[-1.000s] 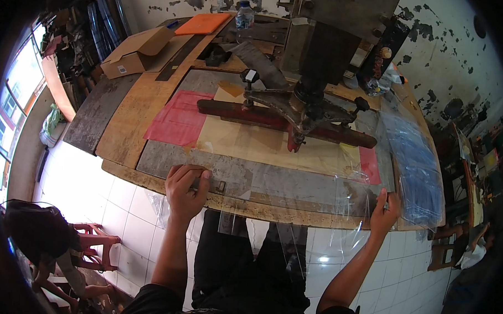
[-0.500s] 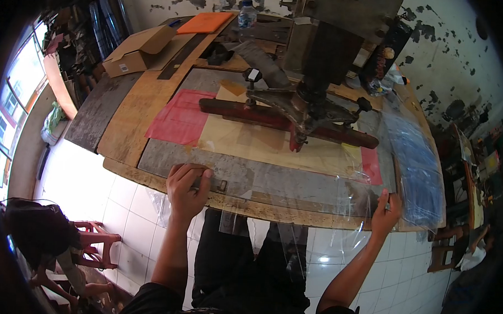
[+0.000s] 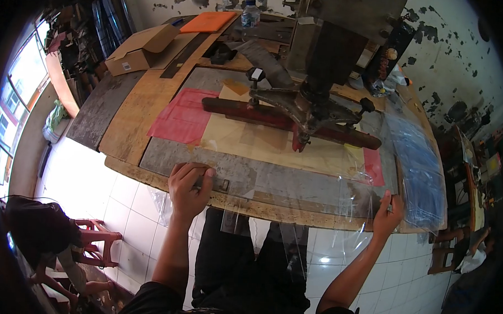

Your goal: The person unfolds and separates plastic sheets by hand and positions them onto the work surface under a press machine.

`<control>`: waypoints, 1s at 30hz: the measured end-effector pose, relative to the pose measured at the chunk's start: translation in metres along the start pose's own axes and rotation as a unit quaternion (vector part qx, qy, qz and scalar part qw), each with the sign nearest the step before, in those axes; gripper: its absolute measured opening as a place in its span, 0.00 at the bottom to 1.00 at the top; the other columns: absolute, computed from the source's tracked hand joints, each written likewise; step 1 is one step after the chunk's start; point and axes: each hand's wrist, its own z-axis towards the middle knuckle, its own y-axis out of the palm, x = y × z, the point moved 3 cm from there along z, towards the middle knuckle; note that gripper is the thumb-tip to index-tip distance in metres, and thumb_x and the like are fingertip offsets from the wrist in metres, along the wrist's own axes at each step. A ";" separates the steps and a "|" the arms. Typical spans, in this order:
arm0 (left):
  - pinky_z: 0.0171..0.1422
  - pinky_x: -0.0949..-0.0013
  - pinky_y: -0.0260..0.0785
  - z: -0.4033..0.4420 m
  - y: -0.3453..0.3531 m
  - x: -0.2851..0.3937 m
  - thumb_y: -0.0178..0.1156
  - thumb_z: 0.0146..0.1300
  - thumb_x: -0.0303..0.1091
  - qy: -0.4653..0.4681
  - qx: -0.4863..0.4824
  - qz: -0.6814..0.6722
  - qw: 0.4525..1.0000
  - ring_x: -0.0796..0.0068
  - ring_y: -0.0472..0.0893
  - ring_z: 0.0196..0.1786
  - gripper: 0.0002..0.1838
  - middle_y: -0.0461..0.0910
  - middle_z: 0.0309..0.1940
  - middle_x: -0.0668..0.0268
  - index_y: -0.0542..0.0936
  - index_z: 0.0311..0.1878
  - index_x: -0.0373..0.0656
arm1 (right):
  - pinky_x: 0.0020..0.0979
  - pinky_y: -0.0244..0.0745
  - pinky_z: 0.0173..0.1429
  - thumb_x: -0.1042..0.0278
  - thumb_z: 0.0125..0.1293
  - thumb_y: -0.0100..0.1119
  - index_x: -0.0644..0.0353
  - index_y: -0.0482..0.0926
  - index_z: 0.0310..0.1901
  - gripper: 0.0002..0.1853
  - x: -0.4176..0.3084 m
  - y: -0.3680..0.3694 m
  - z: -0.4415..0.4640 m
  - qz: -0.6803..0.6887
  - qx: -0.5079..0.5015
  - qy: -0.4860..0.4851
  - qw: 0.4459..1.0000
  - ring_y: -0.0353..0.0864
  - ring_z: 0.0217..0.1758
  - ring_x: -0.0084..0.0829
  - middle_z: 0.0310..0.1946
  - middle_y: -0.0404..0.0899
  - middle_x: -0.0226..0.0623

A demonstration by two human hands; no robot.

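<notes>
A sheet of clear plastic lies over the front of the grey metal plate and hangs down past the table edge. My left hand is closed at the plate's front edge, fingers curled and thumb out, with the plastic at it. At the right front corner my right hand pinches the sheet between thumb and fingers. Above the plate, a dark red press bar on a metal bracket stands over a cream sheet with pink pieces at its ends. A small metal catch sits beside my left hand.
Stacked clear bluish plastic lies along the table's right side. A cardboard box, an orange folder and a water bottle stand at the back. A person is at lower left near a red stool.
The whole view has shifted very slightly. Both hands keep nearly the same places and grips, and the press bar stays where it was.
</notes>
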 end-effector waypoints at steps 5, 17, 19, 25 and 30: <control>0.49 0.60 0.74 -0.002 0.000 -0.001 0.70 0.63 0.26 -0.002 0.002 -0.004 1.000 0.62 0.86 0.36 0.04 0.88 0.33 0.66 0.85 0.32 0.42 | 0.40 0.68 0.40 0.60 0.82 0.60 0.67 0.75 0.29 0.22 0.002 0.000 -0.001 0.006 0.001 0.003 1.000 0.75 0.30 0.38 0.24 0.75 0.40; 0.49 0.58 0.74 -0.004 -0.002 -0.002 0.71 0.65 0.29 0.002 0.005 -0.004 1.000 0.59 0.86 0.37 0.06 0.88 0.33 0.65 0.85 0.32 0.42 | 0.40 0.69 0.39 0.60 0.81 0.61 0.67 0.77 0.29 0.22 0.007 0.001 -0.002 0.020 0.000 0.010 1.000 0.76 0.30 0.38 0.24 0.76 0.40; 0.50 0.57 0.74 -0.005 -0.003 -0.002 0.71 0.66 0.29 -0.003 0.002 -0.004 1.000 0.59 0.86 0.37 0.06 0.88 0.33 0.64 0.85 0.32 0.42 | 0.38 0.68 0.38 0.59 0.82 0.60 0.67 0.76 0.29 0.23 0.007 0.001 -0.001 0.030 0.005 0.023 0.999 0.73 0.29 0.34 0.23 0.74 0.39; 0.49 0.56 0.73 -0.008 -0.005 -0.003 0.70 0.67 0.30 0.007 0.008 -0.008 1.000 0.58 0.85 0.38 0.07 0.87 0.33 0.63 0.85 0.33 0.41 | 0.40 0.72 0.42 0.60 0.81 0.60 0.67 0.80 0.33 0.20 0.010 0.001 -0.001 0.030 -0.031 0.022 0.999 0.80 0.32 0.38 0.26 0.80 0.41; 0.48 0.56 0.73 -0.013 -0.007 -0.001 0.70 0.65 0.30 0.005 -0.005 0.007 1.000 0.58 0.85 0.38 0.06 0.87 0.33 0.63 0.85 0.33 0.40 | 0.36 0.75 0.48 0.57 0.82 0.55 0.66 0.84 0.41 0.19 0.013 0.006 0.001 0.157 -0.094 0.062 0.981 0.83 0.38 0.32 0.32 0.84 0.38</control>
